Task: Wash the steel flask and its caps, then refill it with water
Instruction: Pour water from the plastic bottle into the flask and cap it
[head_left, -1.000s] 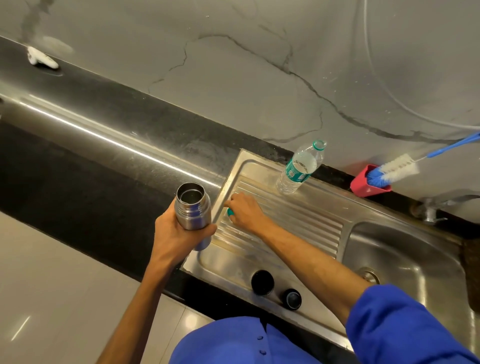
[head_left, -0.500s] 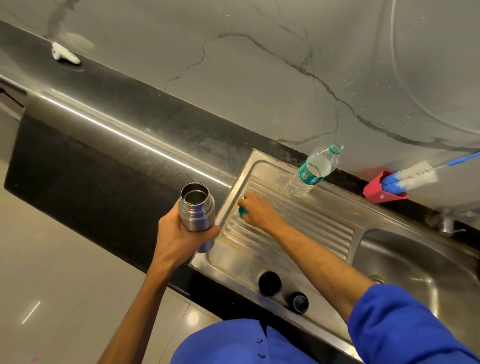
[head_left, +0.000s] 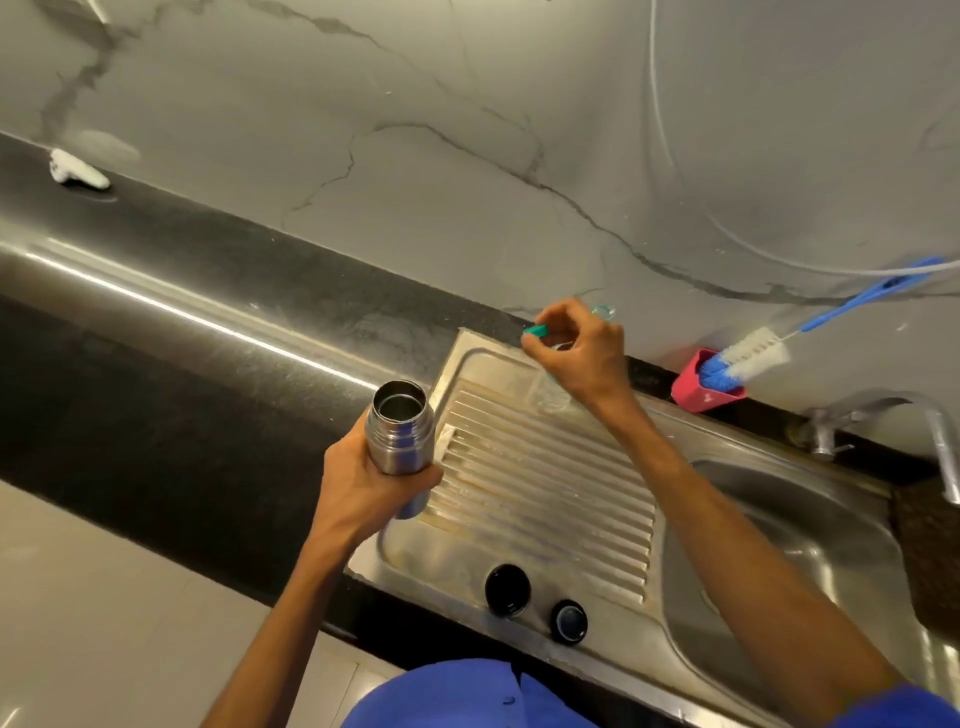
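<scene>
My left hand (head_left: 363, 488) grips the open steel flask (head_left: 400, 428) upright over the left edge of the drainboard (head_left: 545, 493). My right hand (head_left: 576, 348) is raised over the back of the drainboard and pinches a small green bottle cap (head_left: 536, 330) between thumb and fingers. The clear plastic water bottle (head_left: 550, 395) stands just behind and under that hand, mostly hidden; its open neck (head_left: 602, 312) shows above the knuckles. Two black flask caps (head_left: 507, 590) (head_left: 569, 622) lie at the drainboard's front edge.
The sink basin (head_left: 810, 545) lies to the right, with a steel tap (head_left: 883, 415) behind it. A red holder (head_left: 701, 384) with a blue-and-white bottle brush (head_left: 753, 356) stands by the wall. Black counter (head_left: 182, 364) extends left, with a white object (head_left: 78, 169) far back.
My right hand has lifted the green cap off the drainboard and carried it up to the plastic bottle's neck. The flask in my left hand has stayed in place.
</scene>
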